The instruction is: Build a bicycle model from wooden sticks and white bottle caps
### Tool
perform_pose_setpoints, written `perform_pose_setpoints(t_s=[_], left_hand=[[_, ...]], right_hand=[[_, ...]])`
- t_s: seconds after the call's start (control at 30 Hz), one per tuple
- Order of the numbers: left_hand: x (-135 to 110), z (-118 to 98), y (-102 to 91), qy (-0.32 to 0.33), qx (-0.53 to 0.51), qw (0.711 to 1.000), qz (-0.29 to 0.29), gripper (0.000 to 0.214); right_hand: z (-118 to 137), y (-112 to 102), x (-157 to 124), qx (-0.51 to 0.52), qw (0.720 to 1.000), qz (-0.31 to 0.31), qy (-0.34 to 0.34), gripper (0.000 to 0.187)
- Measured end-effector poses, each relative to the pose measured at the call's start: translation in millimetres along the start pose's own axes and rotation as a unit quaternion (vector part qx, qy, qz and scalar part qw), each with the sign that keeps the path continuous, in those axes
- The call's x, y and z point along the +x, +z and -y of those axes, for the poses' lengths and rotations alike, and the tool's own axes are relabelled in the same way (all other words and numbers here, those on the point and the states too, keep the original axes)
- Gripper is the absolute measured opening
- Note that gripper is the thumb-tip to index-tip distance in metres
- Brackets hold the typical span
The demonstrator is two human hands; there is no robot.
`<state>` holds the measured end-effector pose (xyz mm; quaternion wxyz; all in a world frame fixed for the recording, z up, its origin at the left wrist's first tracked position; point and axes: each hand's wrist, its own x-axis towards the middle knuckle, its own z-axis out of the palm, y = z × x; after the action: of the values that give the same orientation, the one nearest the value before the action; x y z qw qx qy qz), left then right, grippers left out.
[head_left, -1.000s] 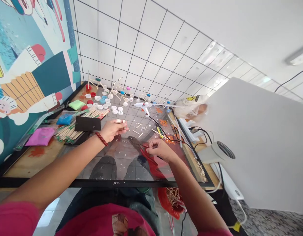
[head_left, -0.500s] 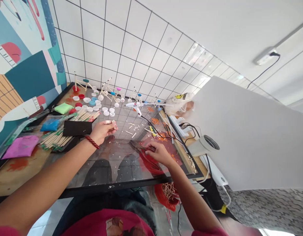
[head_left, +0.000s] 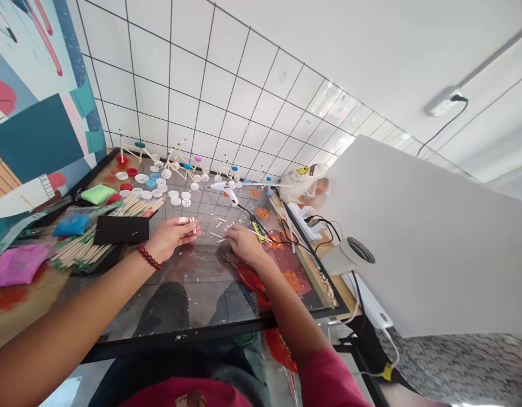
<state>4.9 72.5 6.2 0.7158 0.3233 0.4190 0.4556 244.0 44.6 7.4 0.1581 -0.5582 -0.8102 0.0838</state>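
We see left hand point(head_left: 171, 237) curled, stick piece point(head_left: 193, 225) pinched at fingertips, seemingly raised to keep clear of glass sheet point(head_left: 193, 265). Right hand point(head_left: 244, 244) low over offcuts point(head_left: 216, 229), fingers nearly closed; any hold, cannot tell.

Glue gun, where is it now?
In the head view, the white hot glue gun lies on the glass tabletop ahead of the right hand, just right of the white bottle caps.

A white hot glue gun point(head_left: 224, 189) lies near plastic bottle caps point(head_left: 173, 194) and a white power strip point(head_left: 305, 221)
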Motion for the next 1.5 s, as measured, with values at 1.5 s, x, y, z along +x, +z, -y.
perform_pose_setpoints(t_s=[1.5], left_hand=[[-24,3,21.2,-0.050,0.079,0.993,0.070,0.033]], right_hand=[[39,19,-2,0.220,0.954,-0.123,-0.161,0.050]])
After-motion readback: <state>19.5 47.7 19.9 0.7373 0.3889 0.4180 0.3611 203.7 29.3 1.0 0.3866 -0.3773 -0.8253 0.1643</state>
